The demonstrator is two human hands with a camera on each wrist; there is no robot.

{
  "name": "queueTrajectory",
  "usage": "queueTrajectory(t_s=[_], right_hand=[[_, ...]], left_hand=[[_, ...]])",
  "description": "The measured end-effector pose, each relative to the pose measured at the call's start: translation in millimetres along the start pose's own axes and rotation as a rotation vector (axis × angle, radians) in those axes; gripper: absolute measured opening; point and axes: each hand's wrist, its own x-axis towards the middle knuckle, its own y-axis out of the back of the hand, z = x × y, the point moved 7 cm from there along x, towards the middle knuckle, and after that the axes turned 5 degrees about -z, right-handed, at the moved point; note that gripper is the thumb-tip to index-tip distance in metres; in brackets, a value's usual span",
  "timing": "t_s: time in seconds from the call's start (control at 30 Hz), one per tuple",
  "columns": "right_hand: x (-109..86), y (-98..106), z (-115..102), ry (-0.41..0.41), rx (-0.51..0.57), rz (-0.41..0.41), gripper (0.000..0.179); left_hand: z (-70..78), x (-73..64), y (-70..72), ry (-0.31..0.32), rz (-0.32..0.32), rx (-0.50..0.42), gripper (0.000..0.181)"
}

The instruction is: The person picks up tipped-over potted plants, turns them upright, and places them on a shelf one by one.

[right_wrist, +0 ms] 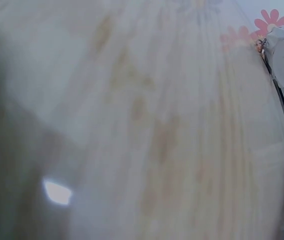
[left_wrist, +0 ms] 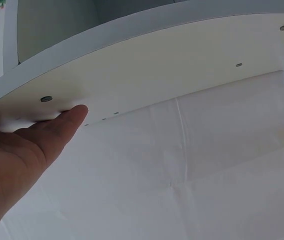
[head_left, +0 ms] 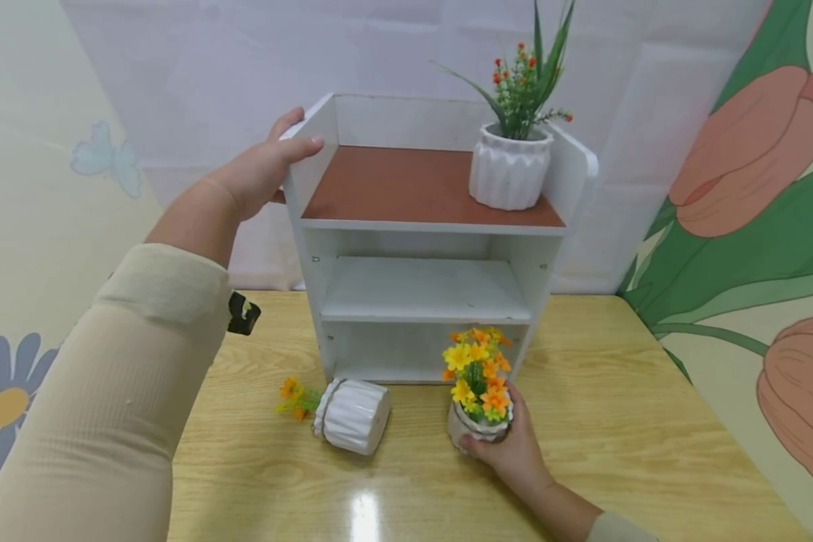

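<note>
A small white shelf with a reddish-brown top board stands on the table. At its upper left, my left hand grips the side panel, thumb over the edge; the left wrist view shows part of that hand against the panel's outer face. My right hand holds a white pot of yellow and orange flowers, upright before the shelf's lower right. To its left another white pot lies on its side, its orange and yellow flowers pointing left.
On the top board's right end stands a ribbed white pot with long green leaves and small red blooms. The wood-grain table extends around the shelf. White cloth hangs behind, and flower-painted walls flank both sides.
</note>
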Motion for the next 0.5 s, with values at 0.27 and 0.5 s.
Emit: queueTrajectory(t_s=[0.27, 0.5], right_hand=[[-0.9, -0.8, -7.9, 0.000, -0.042, 0.041, 0.111], [1.5, -0.1, -14.6, -0.012, -0.078, 0.057, 0.109]], left_hand=[[0.0, -1.0, -0.8, 0.002, -0.002, 0.004, 0.072], [0.2, -0.5, 0.2, 0.000, -0.006, -0.003, 0.072]])
